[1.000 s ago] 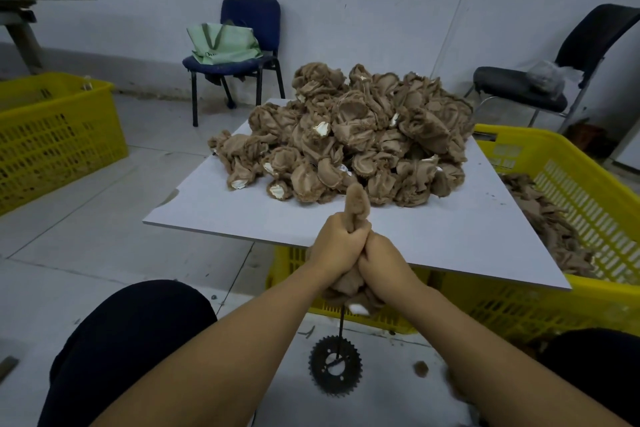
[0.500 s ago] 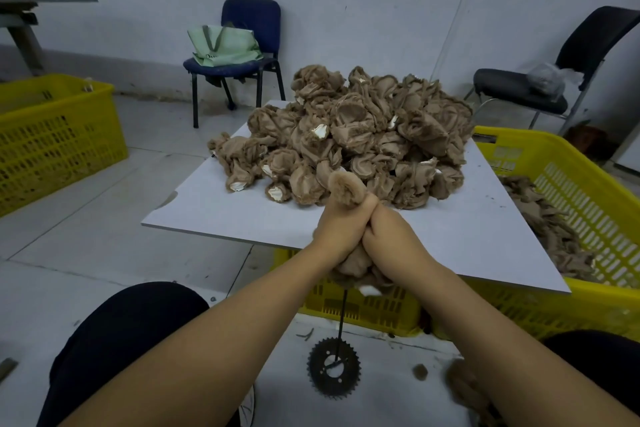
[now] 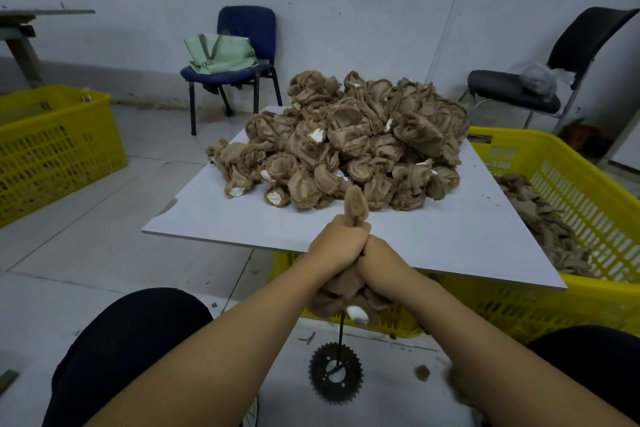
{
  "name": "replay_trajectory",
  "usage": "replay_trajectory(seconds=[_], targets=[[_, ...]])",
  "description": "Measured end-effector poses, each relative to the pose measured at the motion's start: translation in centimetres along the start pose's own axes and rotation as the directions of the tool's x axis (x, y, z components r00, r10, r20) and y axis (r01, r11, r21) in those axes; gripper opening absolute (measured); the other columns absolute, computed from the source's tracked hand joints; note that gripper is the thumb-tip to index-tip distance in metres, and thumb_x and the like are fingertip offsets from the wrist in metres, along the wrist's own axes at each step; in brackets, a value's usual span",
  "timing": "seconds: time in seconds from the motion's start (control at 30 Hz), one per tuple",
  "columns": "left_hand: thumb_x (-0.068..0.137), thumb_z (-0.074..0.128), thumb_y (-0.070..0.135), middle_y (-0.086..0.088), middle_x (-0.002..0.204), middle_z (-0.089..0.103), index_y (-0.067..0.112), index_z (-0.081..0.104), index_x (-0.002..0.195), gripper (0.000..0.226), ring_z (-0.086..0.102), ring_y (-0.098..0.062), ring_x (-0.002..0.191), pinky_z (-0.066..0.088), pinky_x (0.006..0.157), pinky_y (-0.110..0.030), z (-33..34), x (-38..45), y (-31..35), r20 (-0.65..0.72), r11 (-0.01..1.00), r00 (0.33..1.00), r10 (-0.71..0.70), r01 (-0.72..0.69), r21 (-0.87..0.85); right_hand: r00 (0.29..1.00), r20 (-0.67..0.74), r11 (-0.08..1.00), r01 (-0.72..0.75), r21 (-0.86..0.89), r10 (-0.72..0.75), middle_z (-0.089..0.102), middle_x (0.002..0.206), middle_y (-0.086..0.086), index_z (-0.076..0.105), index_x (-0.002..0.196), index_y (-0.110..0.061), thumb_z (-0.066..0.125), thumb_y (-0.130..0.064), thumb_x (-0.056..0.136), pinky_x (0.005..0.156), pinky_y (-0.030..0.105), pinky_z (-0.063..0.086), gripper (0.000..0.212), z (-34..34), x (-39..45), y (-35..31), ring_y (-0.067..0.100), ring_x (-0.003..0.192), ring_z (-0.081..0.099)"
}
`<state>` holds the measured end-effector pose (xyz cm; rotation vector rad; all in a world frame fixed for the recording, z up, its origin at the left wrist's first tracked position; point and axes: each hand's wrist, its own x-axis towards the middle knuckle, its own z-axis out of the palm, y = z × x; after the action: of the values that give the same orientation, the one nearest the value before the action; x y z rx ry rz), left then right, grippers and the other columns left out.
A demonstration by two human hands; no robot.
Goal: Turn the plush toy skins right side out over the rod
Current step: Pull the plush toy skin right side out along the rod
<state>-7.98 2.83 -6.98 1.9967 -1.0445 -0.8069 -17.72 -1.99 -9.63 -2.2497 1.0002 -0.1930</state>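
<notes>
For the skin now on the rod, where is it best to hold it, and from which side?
Probably the bunched lower part of the skin, taken from both sides as the left hand and right hand grip it now. The fuzzy tip stands up over the rod, so the loose folds below seem the part to pull down.

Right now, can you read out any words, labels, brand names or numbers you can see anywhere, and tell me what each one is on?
Green bag on the blue chair: a dark printed mark near its lower edge, too small and blurred to read.
Yellow crate on the right: a pale patch on its inner wall, no legible text.
Plush toy skins, white board, sprocket: no writing visible.
</notes>
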Motion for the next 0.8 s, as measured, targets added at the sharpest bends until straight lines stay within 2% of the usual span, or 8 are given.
replay_trajectory(seconds=[0.07, 0.13, 0.23, 0.3, 0.43, 0.53, 0.67, 0.8], targets=[[0.091, 0.057, 0.035, 0.001, 0.079, 0.058, 0.023, 0.052, 0.084, 0.015, 0.058, -0.021, 0.079, 0.049, 0.074, -0.038, -0.7, -0.1, 1.1, -0.071, 0.994, 0.991, 0.114, -0.113, 0.005, 0.999, 0.003, 0.999, 0.047, 0.001, -0.047, 0.065, 0.099, 0.018, 0.064, 0.1, -0.006, 0.044, -0.001, 0.098, 0.086, 0.046, 0.049, 0.021, -0.5, -0.1, -0.6, 0.032, 0.096, 0.06], [0.092, 0.064, 0.028, 0.008, 0.06, 0.048, 0.026, 0.045, 0.064, 0.034, 0.053, -0.013, 0.064, 0.047, 0.072, -0.039, -0.8, -0.5, 2.1, -0.195, 0.958, 0.957, 0.212, -0.243, -0.151, 0.997, -0.01, 0.997, 0.075, -0.028, -0.075, 0.067, 0.101, 0.014, 0.065, 0.105, -0.005, 0.047, -0.009, 0.098, 0.084, 0.041, 0.053, 0.019, -1.0, -0.4, -1.1, 0.024, 0.089, 0.06], [0.096, 0.066, 0.027, -0.011, 0.07, 0.052, 0.023, 0.043, 0.06, 0.043, 0.055, -0.022, 0.07, 0.046, 0.081, -0.043, -0.3, -1.1, 3.0, -0.291, 0.857, 0.941, 0.175, -0.291, -0.424, 0.996, 0.055, 0.988, 0.071, -0.138, -0.064, 0.066, 0.109, 0.014, 0.063, 0.111, -0.004, 0.046, -0.009, 0.099, 0.091, 0.044, 0.052, 0.021, -1.3, -1.1, -2.5, 0.027, 0.101, 0.063], [0.097, 0.065, 0.028, -0.012, 0.066, 0.039, 0.017, 0.037, 0.059, 0.048, 0.043, -0.02, 0.062, 0.04, 0.072, -0.034, -0.5, -0.8, 2.9, -0.308, 0.8, 0.936, 0.17, -0.314, -0.511, 0.994, 0.096, 0.973, 0.081, -0.217, -0.061, 0.064, 0.099, 0.008, 0.061, 0.098, -0.011, 0.045, -0.009, 0.099, 0.087, 0.046, 0.053, 0.017, -1.3, -1.4, -3.3, 0.028, 0.097, 0.063], [0.102, 0.058, 0.024, -0.009, 0.049, 0.03, 0.013, 0.03, 0.051, 0.059, 0.032, -0.019, 0.05, 0.034, 0.061, -0.03, -1.3, -0.5, 3.1, -0.225, 0.731, 0.928, 0.297, -0.372, -0.572, 0.998, 0.005, 0.952, 0.055, -0.301, -0.056, 0.054, 0.076, -0.001, 0.044, 0.072, -0.024, 0.045, -0.017, 0.098, 0.056, 0.032, 0.04, 0.026, -2.3, -2.3, -4.2, 0.019, 0.068, 0.055], [0.104, 0.052, 0.023, -0.005, 0.04, 0.034, 0.013, 0.034, 0.04, 0.067, 0.037, -0.018, 0.045, 0.041, 0.062, -0.021, -1.6, -0.4, 3.4, -0.16, 0.674, 0.92, 0.357, -0.372, -0.638, 0.998, -0.014, 0.934, 0.054, -0.352, -0.063, 0.052, 0.076, 0.002, 0.041, 0.072, -0.021, 0.043, -0.02, 0.098, 0.056, 0.032, 0.038, 0.026, -3.1, -2.9, -4.5, 0.021, 0.069, 0.053], [0.105, 0.046, 0.027, -0.004, 0.035, 0.031, 0.015, 0.036, 0.033, 0.074, 0.035, -0.018, 0.041, 0.043, 0.055, -0.02, -2.5, -0.5, 4.6, -0.102, 0.636, 0.915, 0.391, -0.348, -0.688, 0.993, -0.053, 0.921, 0.075, -0.383, -0.103, 0.047, 0.075, 0.003, 0.037, 0.071, -0.019, 0.044, -0.022, 0.098, 0.057, 0.032, 0.036, 0.027, -4.0, -3.2, -5.1, 0.022, 0.067, 0.048], [0.106, 0.041, 0.034, -0.008, 0.037, 0.024, 0.014, 0.033, 0.035, 0.074, 0.031, -0.02, 0.041, 0.041, 0.048, -0.02, -3.1, -0.6, 5.1, 0.054, 0.686, 0.958, 0.282, -0.162, -0.71, 0.988, -0.079, 0.861, 0.073, -0.503, -0.13, 0.041, 0.07, -0.001, 0.037, 0.073, -0.018, 0.043, -0.02, 0.099, 0.05, 0.03, 0.026, 0.028, -3.7, -3.6, -5.5, 0.015, 0.059, 0.039]])
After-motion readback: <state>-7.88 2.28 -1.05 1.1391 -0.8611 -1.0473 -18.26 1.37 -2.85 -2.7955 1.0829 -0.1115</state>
